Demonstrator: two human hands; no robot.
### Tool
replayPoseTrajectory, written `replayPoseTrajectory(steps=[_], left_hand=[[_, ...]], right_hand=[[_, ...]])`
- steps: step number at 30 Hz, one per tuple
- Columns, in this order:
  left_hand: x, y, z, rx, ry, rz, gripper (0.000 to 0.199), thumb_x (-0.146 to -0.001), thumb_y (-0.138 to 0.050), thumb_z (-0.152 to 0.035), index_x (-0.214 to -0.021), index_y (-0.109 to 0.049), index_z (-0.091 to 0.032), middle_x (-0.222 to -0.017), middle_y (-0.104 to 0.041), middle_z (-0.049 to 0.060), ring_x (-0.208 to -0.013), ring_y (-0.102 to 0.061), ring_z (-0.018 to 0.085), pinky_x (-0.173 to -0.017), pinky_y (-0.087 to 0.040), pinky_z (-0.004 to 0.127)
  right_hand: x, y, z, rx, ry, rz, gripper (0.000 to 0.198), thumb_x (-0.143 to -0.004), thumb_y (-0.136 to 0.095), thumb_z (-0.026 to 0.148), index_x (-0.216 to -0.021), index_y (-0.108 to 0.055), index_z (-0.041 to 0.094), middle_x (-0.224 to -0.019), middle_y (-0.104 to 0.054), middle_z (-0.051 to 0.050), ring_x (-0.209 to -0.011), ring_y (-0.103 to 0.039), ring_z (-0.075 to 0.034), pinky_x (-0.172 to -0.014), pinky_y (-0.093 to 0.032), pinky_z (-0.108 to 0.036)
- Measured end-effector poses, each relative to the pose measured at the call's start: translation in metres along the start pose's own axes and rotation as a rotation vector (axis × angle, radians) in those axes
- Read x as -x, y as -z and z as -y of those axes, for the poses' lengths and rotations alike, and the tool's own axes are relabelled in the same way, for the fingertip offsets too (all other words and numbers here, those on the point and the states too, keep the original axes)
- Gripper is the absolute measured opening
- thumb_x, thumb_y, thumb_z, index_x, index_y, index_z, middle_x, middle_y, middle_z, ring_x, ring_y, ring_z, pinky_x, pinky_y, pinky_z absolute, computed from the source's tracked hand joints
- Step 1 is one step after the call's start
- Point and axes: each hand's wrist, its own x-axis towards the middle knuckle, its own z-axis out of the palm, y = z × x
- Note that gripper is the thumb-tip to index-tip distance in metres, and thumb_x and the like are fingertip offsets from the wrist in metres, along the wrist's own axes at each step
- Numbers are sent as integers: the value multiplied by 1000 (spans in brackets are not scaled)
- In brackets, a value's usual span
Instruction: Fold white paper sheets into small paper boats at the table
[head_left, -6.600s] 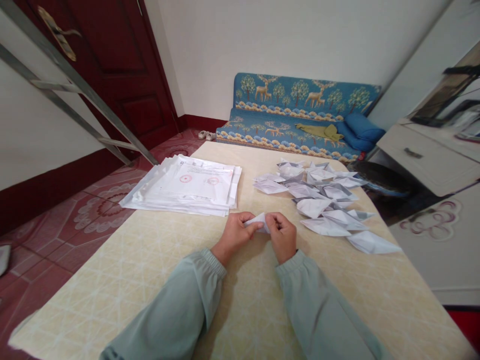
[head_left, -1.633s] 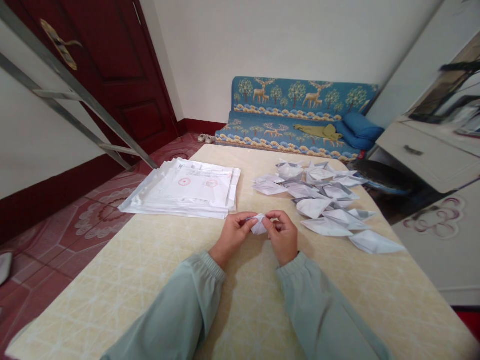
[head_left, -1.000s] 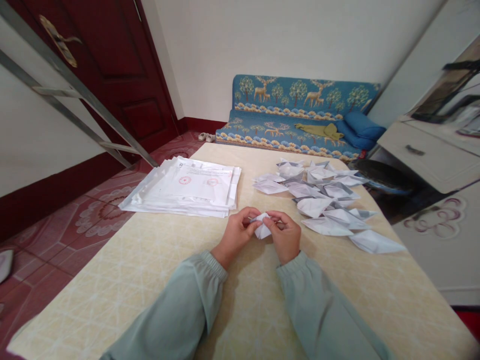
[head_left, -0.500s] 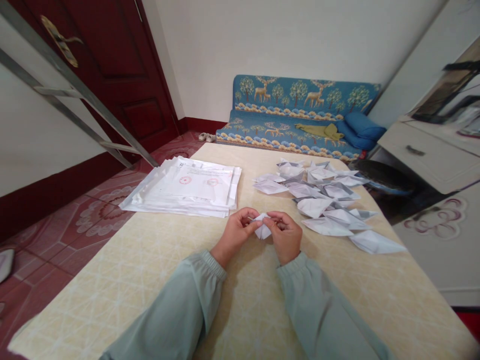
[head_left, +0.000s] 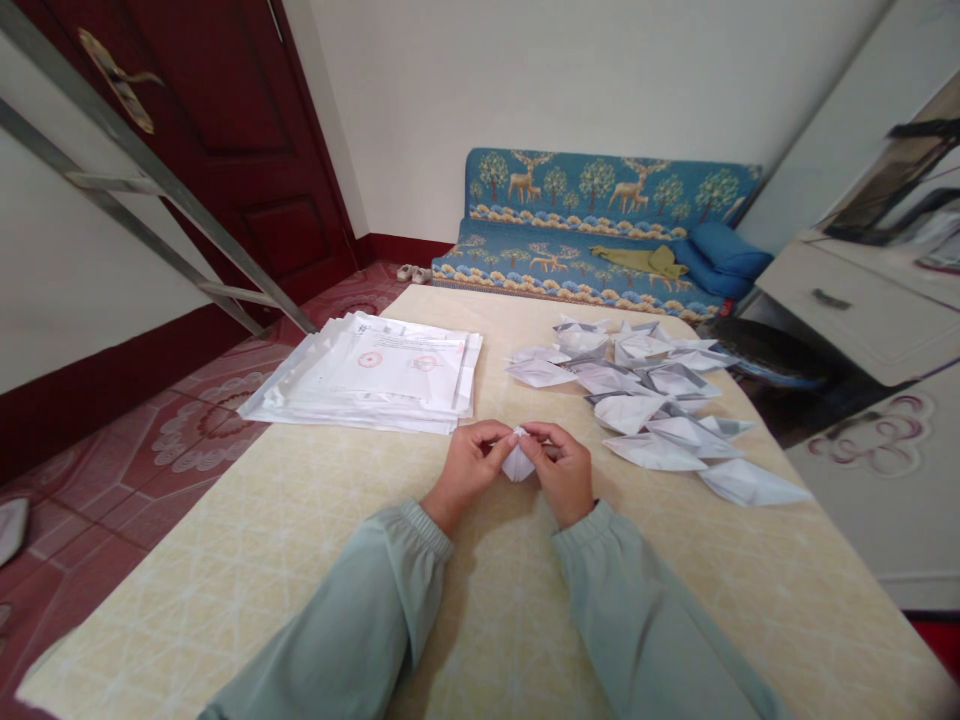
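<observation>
Between my two hands is a small piece of folded white paper (head_left: 518, 464), pointed at its lower end and held just above the table. My left hand (head_left: 474, 462) pinches its left side between thumb and fingers. On the right side my right hand (head_left: 561, 470) pinches it too, with both thumbs close together near the top. The fingers hide part of the fold. Several folded paper boats (head_left: 652, 447) with pointed ends lie in a cluster to the right of my hands. Beyond my left hand lies a stack of paper sheets (head_left: 375, 375), the top one with red stamps.
Everything rests on a table with a pale yellow patterned cover (head_left: 300, 560). Past its far edge stands a blue sofa (head_left: 525, 240) with a deer print. A metal ladder (head_left: 150, 180) leans at the left, and a white cabinet (head_left: 847, 310) is at the right.
My right hand has shifted slightly left, closer to my left hand. The thumbs are nearer each other, and the folded paper looks narrower at its top.
</observation>
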Motion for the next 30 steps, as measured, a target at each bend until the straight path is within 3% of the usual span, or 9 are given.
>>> replayPoseTrajectory(steps=[11,16,20,30], left_hand=[[3,4,-5,-126,-131,87,22,-85,-54,-27,-76,-66,-11,-70,-62,5,-67,-56,14,-63,-42,24],[3,5,-7,-142,-124,79,23,-85,-53,-28,-75,-66,-12,-70,-62,5,-67,-56,14,-63,-42,24],[4,4,-7,-109,-85,68,22,-83,-56,-30,-73,-67,-13,-69,-63,5,-66,-57,14,-62,-42,23],[1,-8,-2,77,118,-126,18,-71,-71,-30,-72,-68,-12,-68,-67,4,-60,-57,12,-56,-44,21]], right_hand=[[-3,4,2,-86,70,71,9,-66,-73,27,-69,-72,18,-61,-61,1,-58,-53,-12,-55,-42,-25],[-1,2,4,-107,-13,63,13,-65,-73,29,-65,-68,17,-58,-61,2,-53,-51,-11,-52,-41,-24],[0,2,8,-65,-36,93,17,-67,-71,31,-63,-64,17,-55,-58,2,-50,-48,-11,-49,-39,-24],[4,2,10,113,184,-90,16,-74,-64,27,-63,-59,18,-55,-50,4,-51,-41,-10,-50,-34,-23]])
